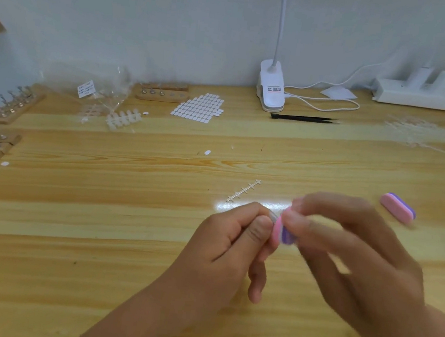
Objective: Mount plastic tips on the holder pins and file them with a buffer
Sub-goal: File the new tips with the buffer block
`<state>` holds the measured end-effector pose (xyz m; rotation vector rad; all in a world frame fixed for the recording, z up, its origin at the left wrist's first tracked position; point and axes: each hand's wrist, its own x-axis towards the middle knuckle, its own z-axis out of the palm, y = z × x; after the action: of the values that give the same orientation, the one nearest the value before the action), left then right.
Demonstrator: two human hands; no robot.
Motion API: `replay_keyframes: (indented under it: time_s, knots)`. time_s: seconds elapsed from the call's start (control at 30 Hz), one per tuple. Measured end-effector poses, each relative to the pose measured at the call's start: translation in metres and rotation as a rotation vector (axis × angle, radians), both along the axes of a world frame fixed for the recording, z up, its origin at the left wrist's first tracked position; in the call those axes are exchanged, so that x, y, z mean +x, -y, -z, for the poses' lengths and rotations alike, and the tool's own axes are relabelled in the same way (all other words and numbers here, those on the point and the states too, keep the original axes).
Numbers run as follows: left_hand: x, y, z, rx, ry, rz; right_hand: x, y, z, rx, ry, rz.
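While the left hand (230,240) is pinching a small clear plastic tip (273,215) at lower centre of the frame, the right hand (345,244) is gripping a pink-and-purple foam buffer block (282,232) against it. Short, light strokes probably suit best, since the tip is barely protruding past the left fingers (261,226).

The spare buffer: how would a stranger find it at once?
Start at the wooden table, on its right side. Beyond the right hand lies a pink and purple buffer block. Unlike the held buffer, it lies alone, untouched.
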<state>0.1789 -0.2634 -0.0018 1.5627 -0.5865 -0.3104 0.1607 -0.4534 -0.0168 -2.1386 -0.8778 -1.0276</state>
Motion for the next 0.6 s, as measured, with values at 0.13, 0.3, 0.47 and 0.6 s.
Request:
replay_keyframes:
  time_s: [0.13,0.3,0.47,0.6]
  knots:
    - [0.0,-0.001,-0.001,0.003,-0.014,0.034,0.003,0.007,0.002,-0.129,0.034,0.047]
    - [0.002,0.001,0.002,-0.012,-0.041,0.039,-0.001,0.0,0.0,-0.04,0.029,0.019]
    - [0.002,0.0,0.0,-0.012,-0.056,0.049,0.008,0.009,0.0,-0.097,-0.005,0.083]
    - [0.004,0.0,-0.001,-0.028,-0.076,0.049,0.004,0.003,-0.002,0.03,-0.04,0.022]
